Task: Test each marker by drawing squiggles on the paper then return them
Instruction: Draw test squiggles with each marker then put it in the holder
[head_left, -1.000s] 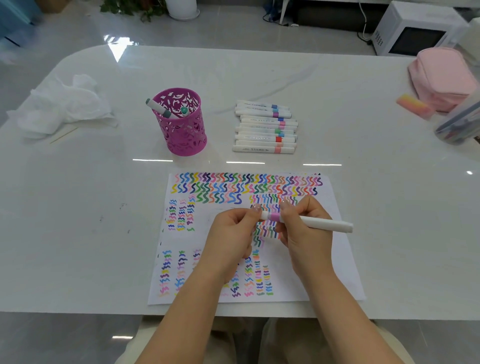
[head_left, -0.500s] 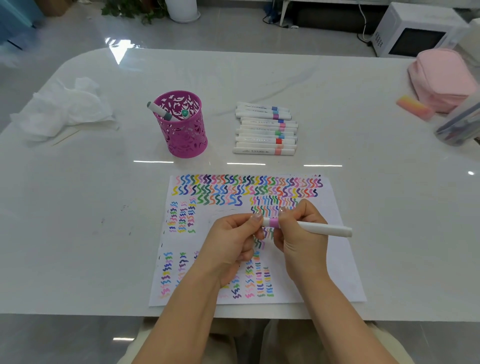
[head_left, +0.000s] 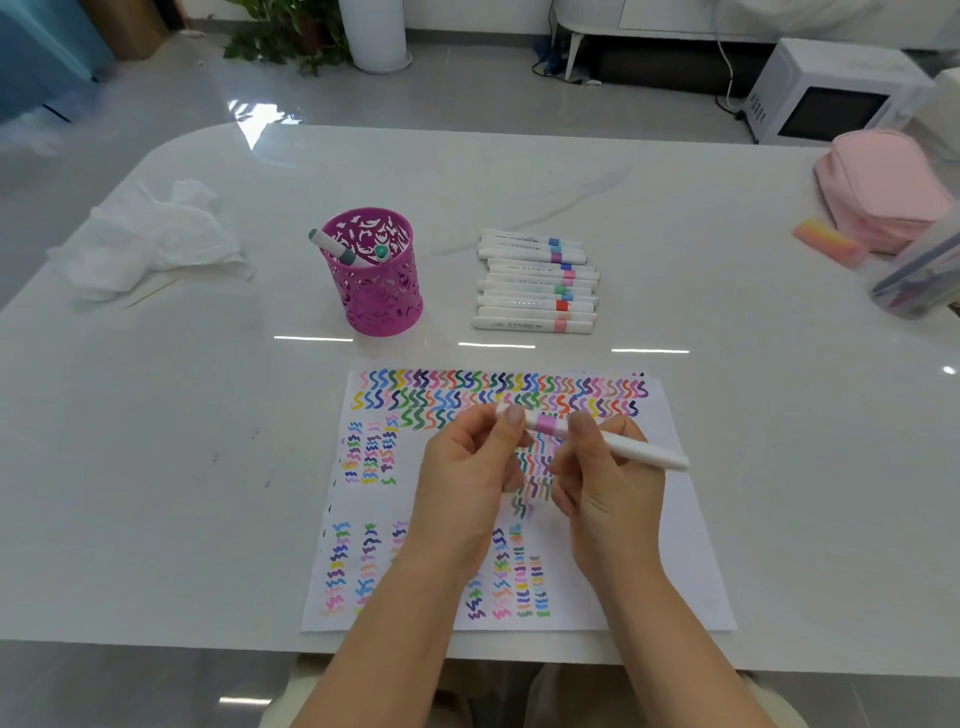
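Now, two hands on one pink-banded marker (head_left: 639, 452).
My right hand (head_left: 608, 493) grips its barrel; my left hand (head_left: 467, 483) pinches the cap end (head_left: 535, 422), seemingly seated.

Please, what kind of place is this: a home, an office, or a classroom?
Most likely a home, perhaps a living room. Beyond the white table there are a microwave and a leafy house plant on a glossy floor, and a pink pouch lies on the table.

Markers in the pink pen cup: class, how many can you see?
2: grey-capped marker leaning over the left rim of the cup, teal-capped marker inside; more may be hidden.
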